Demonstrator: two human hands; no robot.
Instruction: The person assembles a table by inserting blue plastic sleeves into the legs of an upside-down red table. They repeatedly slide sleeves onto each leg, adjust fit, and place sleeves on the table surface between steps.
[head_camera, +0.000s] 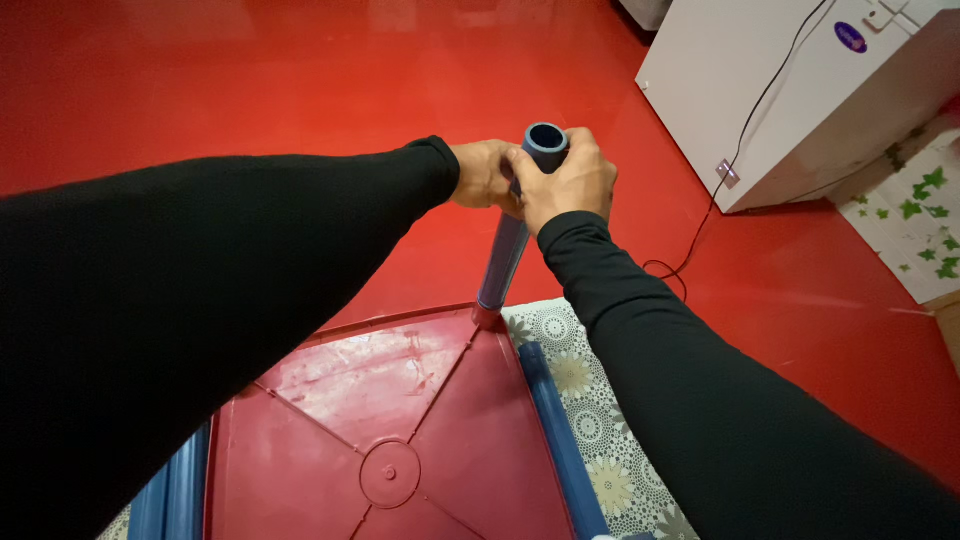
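red floor (250, 90); both hands, left (482, 175) & right (565, 180), clamped on upright blue pipe (505, 250), arms outstretched.

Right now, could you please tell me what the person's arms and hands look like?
Both arms are covered by long, plain black sleeves with snug cuffs ending at the wrists. The left hand and right hand are bare: no gloves, rings, watch or markings are visible.
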